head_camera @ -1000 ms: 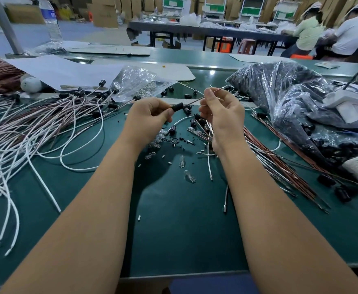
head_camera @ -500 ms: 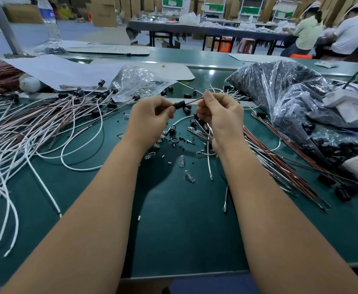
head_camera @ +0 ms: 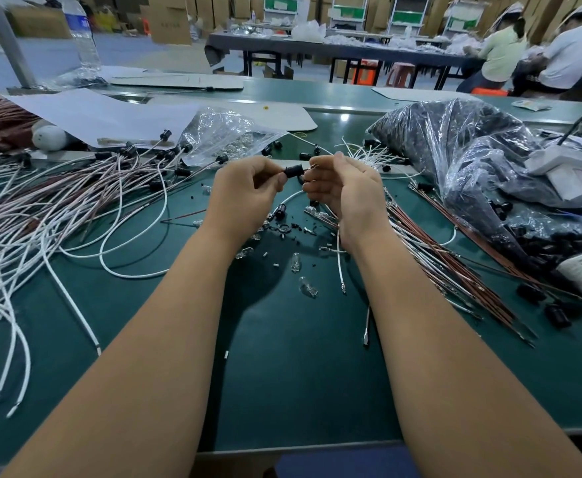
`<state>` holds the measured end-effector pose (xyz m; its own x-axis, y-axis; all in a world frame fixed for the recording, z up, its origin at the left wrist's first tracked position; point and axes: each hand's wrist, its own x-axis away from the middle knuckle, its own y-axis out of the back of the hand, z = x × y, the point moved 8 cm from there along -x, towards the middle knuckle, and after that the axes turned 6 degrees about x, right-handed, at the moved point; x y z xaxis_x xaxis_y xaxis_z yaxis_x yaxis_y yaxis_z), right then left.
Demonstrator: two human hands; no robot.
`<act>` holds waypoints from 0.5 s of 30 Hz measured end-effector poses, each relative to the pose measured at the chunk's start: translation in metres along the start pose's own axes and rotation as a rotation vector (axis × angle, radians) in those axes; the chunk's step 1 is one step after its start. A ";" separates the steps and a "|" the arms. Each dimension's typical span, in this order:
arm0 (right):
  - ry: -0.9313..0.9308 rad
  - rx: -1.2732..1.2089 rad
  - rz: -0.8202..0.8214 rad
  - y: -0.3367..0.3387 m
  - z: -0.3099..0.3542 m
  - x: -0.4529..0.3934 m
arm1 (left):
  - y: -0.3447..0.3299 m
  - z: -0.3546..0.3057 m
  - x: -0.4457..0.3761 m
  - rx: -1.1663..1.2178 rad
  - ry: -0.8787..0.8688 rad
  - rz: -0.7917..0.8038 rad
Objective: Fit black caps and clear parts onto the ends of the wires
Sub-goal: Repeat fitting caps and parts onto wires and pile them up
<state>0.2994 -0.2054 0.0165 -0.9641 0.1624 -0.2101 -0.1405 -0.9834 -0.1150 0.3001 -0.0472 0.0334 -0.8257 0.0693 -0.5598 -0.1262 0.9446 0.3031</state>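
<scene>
Green bench (head_camera: 282, 374) strewn with wires. Left hand (head_camera: 244, 191) pinches a black cap (head_camera: 293, 171) above it; right hand (head_camera: 344, 191), fingers curled, pinches the wire end at the cap's mouth. Seating likely needs straight, axial alignment before pushing.

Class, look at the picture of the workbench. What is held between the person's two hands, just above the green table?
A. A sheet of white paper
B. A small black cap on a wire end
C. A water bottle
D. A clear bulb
B: the left hand pinches a small black cap, and the right hand pinches the wire right beside it.
</scene>
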 end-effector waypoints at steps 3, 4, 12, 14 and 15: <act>0.047 0.125 -0.031 0.001 0.003 0.001 | 0.000 -0.001 0.000 -0.001 -0.004 0.001; 0.075 0.181 -0.045 0.002 0.004 0.002 | -0.001 -0.001 0.000 -0.003 -0.007 0.001; 0.163 0.265 -0.056 0.002 0.008 0.001 | -0.005 0.000 0.002 0.000 0.018 0.032; 0.169 0.258 -0.048 0.001 0.007 0.002 | -0.006 0.000 0.002 0.020 0.032 0.036; 0.169 0.251 -0.050 0.001 0.007 0.002 | -0.006 -0.001 0.002 0.035 0.034 0.033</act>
<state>0.2960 -0.2064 0.0232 -0.9064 0.2017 -0.3711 -0.2583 -0.9599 0.1093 0.2985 -0.0534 0.0308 -0.8475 0.0898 -0.5231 -0.0801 0.9527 0.2933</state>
